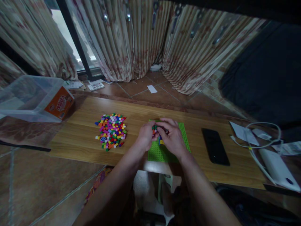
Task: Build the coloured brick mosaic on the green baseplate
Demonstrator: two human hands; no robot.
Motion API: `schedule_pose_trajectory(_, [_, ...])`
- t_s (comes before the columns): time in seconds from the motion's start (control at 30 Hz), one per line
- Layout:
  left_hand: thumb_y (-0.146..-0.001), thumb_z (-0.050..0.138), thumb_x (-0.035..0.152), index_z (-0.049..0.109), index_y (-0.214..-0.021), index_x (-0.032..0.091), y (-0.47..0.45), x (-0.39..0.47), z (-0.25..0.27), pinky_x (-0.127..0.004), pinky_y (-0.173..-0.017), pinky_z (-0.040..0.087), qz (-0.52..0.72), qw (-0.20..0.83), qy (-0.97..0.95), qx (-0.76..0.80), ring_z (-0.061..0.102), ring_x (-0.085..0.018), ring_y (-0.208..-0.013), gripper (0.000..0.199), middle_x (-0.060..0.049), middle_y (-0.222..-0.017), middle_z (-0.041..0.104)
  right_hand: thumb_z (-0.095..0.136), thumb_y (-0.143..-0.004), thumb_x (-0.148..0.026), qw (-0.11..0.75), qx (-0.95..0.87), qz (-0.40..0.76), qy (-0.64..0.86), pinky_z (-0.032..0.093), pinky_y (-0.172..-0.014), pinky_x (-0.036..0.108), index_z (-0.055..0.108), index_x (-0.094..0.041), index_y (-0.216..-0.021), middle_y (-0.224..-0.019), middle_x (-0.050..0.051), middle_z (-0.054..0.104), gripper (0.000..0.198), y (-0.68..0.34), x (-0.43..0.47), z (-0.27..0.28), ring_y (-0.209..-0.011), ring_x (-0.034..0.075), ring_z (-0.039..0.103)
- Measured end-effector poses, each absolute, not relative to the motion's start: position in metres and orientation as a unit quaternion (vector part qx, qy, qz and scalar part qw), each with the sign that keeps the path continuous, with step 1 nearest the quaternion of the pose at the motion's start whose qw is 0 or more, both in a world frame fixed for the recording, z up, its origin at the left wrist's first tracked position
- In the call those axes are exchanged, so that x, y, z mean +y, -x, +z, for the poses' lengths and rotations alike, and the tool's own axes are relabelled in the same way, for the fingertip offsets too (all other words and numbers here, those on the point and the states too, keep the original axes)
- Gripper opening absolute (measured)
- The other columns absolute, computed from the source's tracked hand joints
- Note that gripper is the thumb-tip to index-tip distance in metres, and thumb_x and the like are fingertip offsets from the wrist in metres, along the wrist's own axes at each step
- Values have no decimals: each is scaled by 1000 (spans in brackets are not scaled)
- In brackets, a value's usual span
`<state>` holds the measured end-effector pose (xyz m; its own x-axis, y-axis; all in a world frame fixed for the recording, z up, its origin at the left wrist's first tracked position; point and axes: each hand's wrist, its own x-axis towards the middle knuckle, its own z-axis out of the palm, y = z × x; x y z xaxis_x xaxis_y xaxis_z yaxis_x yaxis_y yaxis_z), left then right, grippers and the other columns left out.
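Both my hands meet over a green studded baseplate on the wooden table. My left hand is closed, its fingers pinching small toy bricks that show green and red. My right hand is curled against the same bricks, thumb and fingers bent toward them; its fingertips are partly hidden. Below the right palm, blue and yellow bricks show on the baseplate. To the left lies a loose pile of many-coloured bricks.
A clear plastic bin with an orange label stands at the left. A black phone lies right of the baseplate. White cables and a white box-like device are at the right end. Curtains hang beyond the table.
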<state>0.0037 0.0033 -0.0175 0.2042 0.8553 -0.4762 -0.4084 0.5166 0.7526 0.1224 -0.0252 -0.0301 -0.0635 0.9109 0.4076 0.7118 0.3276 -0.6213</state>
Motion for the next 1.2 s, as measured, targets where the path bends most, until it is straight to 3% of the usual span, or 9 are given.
schedule_pose_trajectory(0.23, [-87,47,33,45,-61,17,-3,2,-22,-19,-38,15,420,742,-268,449,35,-5,-35,30,4,-46,40,55,-89,-25,378,-728,152,552,42,-98,47,72,-27,-97,-118,6,64,19,-123,-24,-31,-111,25,56])
schedule_pose_trajectory(0.37, [-84,50,29,49,-63,17,-2,2,-23,-20,-38,15,420,736,-281,451,35,-5,-35,24,5,-47,41,51,-91,-24,394,-722,158,546,43,-99,44,70,-25,-98,-116,7,65,20,-122,-24,-30,-111,23,56])
schedule_pose_trajectory(0.57, [-76,56,18,54,-62,14,4,2,-20,-21,-40,17,412,703,-332,474,34,-3,-38,15,1,-56,56,51,-91,-27,389,-708,119,578,44,-97,46,71,-25,-94,-109,7,66,20,-134,-22,-32,-108,25,56])
schedule_pose_trajectory(0.77, [-75,62,17,60,-65,12,7,2,-23,-20,-40,20,397,703,-361,466,35,-3,-40,11,2,-54,54,55,-90,-29,378,-719,108,574,44,-96,45,72,-25,-89,-109,7,67,18,-137,-23,-33,-107,25,55])
schedule_pose_trajectory(0.97, [-73,63,18,57,-61,13,6,1,-26,-19,-40,14,362,762,-317,435,30,-2,-40,15,3,-56,52,56,-90,-31,398,-700,116,582,45,-95,44,72,-25,-86,-103,6,67,18,-132,-25,-29,-102,24,58])
schedule_pose_trajectory(1.2, [-74,57,17,60,-57,15,4,5,-38,-21,-44,23,388,616,-429,536,35,-5,-42,17,4,-50,50,55,-89,-31,374,-704,108,594,43,-96,46,72,-25,-84,-109,7,65,19,-141,-21,-38,-107,25,55])
